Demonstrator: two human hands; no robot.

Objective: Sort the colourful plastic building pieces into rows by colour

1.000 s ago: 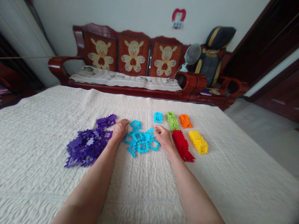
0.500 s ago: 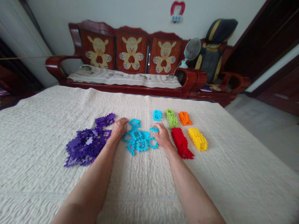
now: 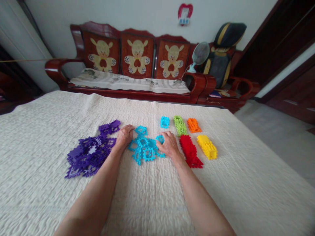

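My right hand (image 3: 169, 144) is at the right side of a loose pile of light-blue interlocking tiles (image 3: 148, 154) with toothed edges and cut-out middles. Its thumb and fingers are around one light-blue tile (image 3: 159, 139). Resting on the cover between the purple tiles and the blue pile is my left hand (image 3: 125, 135), its fingers loosely bent and nothing visible in them. A separate blue tile (image 3: 141, 130) lies just right of it. To the left spreads a heap of purple tiles (image 3: 86, 157), partly behind my left forearm. Beyond my right hand stands a small light-blue block (image 3: 164, 122).
Toothed tiles are grouped in a green block (image 3: 180, 126), an orange block (image 3: 194, 125), a red block (image 3: 189, 149) and a yellow block (image 3: 207, 147) on the right. A cream quilted cover (image 3: 147, 203) lies beneath everything. Behind are a wooden sofa (image 3: 137, 94) and a fan (image 3: 200, 54).
The light-blue tile at my right hand has shifted slightly down and left and now shows more of its face. My right thumb has spread lower. My left hand stays in place.
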